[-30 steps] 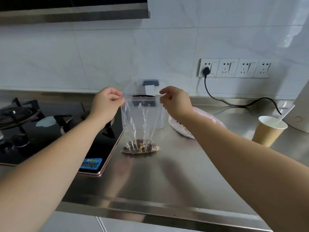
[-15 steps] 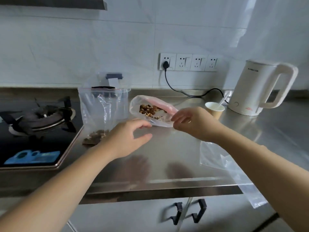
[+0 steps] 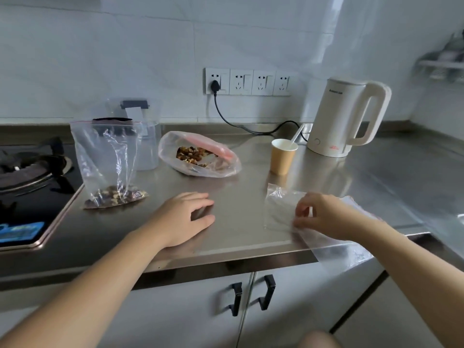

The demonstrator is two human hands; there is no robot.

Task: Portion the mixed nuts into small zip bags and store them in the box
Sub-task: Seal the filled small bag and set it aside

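While your left hand (image 3: 187, 218) hovers relaxed and empty over the counter (image 3: 241, 197), your right hand (image 3: 324, 216) pinches an empty bag (image 3: 278, 209). The filled bag (image 3: 110, 162) stands upright beside the stove (image 3: 32, 187).

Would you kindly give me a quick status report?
Left hand open on counter. Right hand pinching empty bag. Filled bag standing. Nothing in the way.

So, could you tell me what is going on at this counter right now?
A person is portioning nuts into zip bags. One filled bag stands upright by the stove. The big nut bag lies open behind. The right hand is picking at empty bags on the counter's edge, while the left hand rests open on the counter.
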